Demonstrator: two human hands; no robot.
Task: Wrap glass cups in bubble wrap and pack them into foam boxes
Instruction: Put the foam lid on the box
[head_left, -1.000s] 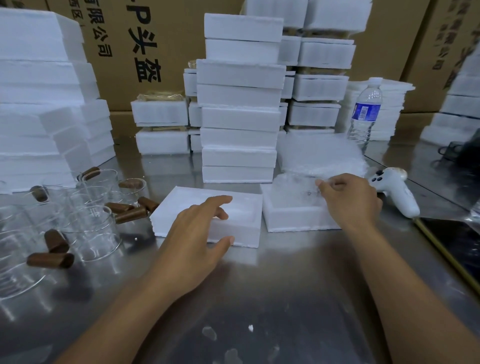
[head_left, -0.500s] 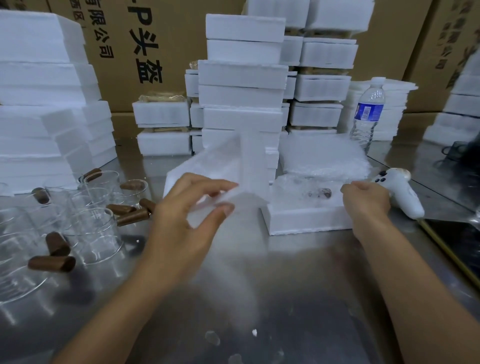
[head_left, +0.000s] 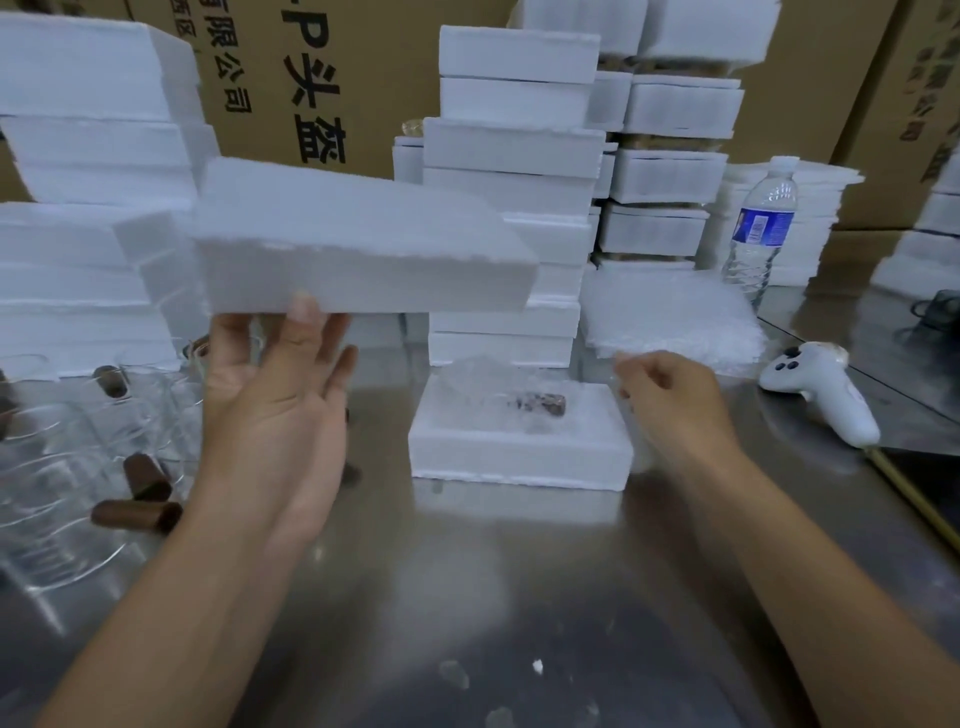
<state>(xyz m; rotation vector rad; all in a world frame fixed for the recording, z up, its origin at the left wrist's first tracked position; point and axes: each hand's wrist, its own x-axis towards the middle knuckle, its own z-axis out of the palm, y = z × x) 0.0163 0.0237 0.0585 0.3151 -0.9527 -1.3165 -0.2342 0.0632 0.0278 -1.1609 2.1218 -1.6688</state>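
Observation:
My left hand (head_left: 275, 410) holds a white foam lid (head_left: 358, 249) raised above the table, left of the open foam box (head_left: 519, 462). Inside the box lies a bubble-wrapped glass cup (head_left: 498, 395); its brown handle shows through the wrap. My right hand (head_left: 670, 400) is at the box's right edge, fingers curled, pinching a bit of the bubble wrap there. Several bare glass cups (head_left: 78, 467) with brown handles stand on the steel table at the left.
A pile of bubble wrap sheets (head_left: 670, 322) lies behind my right hand. A white controller (head_left: 821, 400) and a water bottle (head_left: 758, 228) are to the right. Foam box stacks (head_left: 514, 171) and cardboard cartons (head_left: 311, 78) fill the back; more foam stacks (head_left: 88, 218) rise at the left.
My left hand has lifted the foam lid off the table and raised it higher. My right hand has drawn back from inside the box to its right edge.

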